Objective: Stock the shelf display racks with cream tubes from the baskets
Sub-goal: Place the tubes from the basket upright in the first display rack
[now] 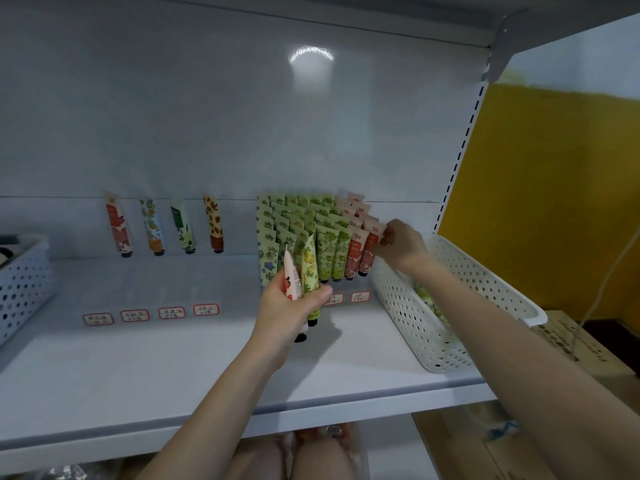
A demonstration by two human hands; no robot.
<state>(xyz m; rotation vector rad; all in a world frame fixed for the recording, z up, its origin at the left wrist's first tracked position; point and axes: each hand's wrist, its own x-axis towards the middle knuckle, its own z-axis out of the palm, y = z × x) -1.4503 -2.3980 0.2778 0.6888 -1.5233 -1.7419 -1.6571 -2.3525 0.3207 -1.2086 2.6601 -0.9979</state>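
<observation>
Head cam, looking down on a white shelf. Action's near its right edge: right hand pinches the flat top of a red tube at the front of the red rows, thumb and fingers closed on it. Seating it in place, I'd judge. Left hand grips a bunch of tubes, approx three, fingers wrapped round them, caps pointing down, held just in front of the green tubes.

Progress: green rows packed deep, red rows several deep, so that section looks nearly full. Toward the left edge it's thin: four single tubes stand along the back edge of the shelf, one per spot, each w/ a price label on the shelf in front. Those look barely started, so plenty left imo. White basket at the right edge has greenish stock inside. Second basket at the left edge, contents can't tell.

Surroundings: white metal back panel w/ lamp glare, slotted upright on the right, yellow wall beyond it, cardboard box below that. Under the shelf, something wrapped, too blurry to call.
</observation>
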